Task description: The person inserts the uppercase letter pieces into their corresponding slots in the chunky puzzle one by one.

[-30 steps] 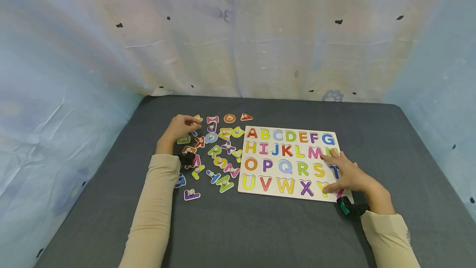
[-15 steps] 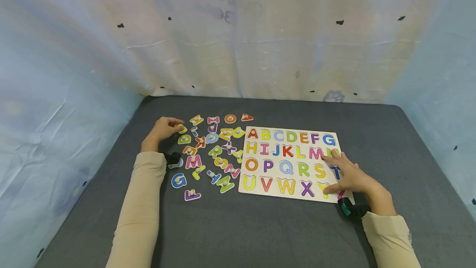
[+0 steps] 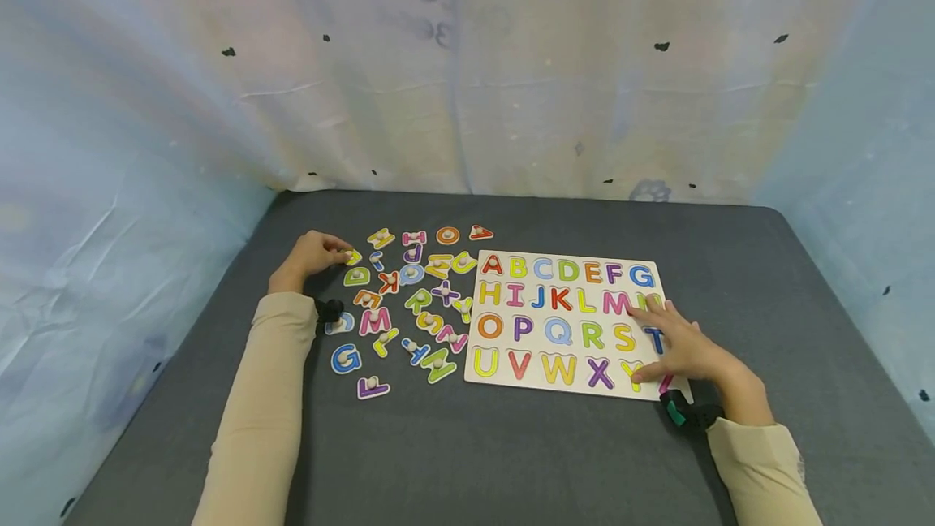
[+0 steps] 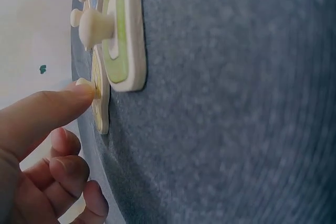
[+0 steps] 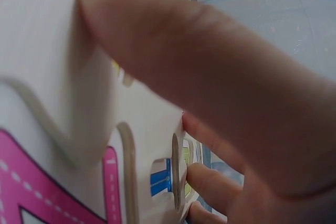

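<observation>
My left hand (image 3: 310, 254) is at the far left of the loose letters. Its fingertips pinch the pale knob of a yellow letter puzzle piece (image 4: 100, 98), which lies flat on the dark cloth in the left wrist view; its letter is partly hidden. The other fingers are loosely bent. A green D piece (image 3: 356, 276) sits right beside it. My right hand (image 3: 682, 343) rests spread on the right end of the white alphabet board (image 3: 536, 331), thumb by the Y and fingers by the M and N. It covers part of the T and Z spaces.
Several knobbed letter pieces lie scattered left of the board, among them a blue G (image 3: 346, 359), a pink M (image 3: 376, 321) and an orange O (image 3: 448, 235). A printed curtain (image 3: 467, 104) hangs behind the dark cloth-covered table (image 3: 511, 461).
My left hand has moved left and slightly nearer, away from the yellow pieces at the back, bringing the yellow piece to the cluster's left edge. My right hand has stayed on the board.
</observation>
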`<action>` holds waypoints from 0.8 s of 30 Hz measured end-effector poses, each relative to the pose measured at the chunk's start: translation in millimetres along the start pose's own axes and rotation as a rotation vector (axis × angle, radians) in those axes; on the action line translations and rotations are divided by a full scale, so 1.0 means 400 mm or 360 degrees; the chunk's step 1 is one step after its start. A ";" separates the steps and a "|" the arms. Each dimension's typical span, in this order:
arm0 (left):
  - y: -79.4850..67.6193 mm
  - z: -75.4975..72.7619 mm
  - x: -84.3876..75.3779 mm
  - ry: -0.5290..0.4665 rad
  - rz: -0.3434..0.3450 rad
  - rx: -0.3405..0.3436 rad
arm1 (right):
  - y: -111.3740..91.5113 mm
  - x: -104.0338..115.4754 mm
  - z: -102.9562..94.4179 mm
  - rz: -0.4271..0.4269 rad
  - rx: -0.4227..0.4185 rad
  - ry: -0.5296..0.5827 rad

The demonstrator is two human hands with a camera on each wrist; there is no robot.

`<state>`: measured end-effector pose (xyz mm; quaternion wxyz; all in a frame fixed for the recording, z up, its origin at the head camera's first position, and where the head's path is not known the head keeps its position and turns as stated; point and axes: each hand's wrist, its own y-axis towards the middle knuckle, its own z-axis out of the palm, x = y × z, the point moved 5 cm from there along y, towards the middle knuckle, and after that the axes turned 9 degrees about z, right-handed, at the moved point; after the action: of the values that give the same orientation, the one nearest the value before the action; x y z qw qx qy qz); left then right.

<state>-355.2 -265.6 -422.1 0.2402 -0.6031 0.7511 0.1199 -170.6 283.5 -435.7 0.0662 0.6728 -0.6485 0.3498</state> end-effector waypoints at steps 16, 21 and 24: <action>-0.014 -0.015 0.025 0.0084 0.0014 -0.0013 | 0.000 -0.005 -0.002 0.0023 -0.0001 -0.0007; -0.015 -0.015 0.026 0.0099 0.0028 0.0001 | 0.005 -0.009 0.001 0.0034 0.0003 -0.0016; -0.020 -0.015 0.025 0.0120 0.0012 -0.0006 | 0.007 -0.007 0.004 0.0047 0.0015 -0.0013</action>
<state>-350.5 -278.8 -421.1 0.2101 -0.6049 0.7616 0.0992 -172.3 284.5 -439.6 0.0553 0.6648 -0.6571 0.3510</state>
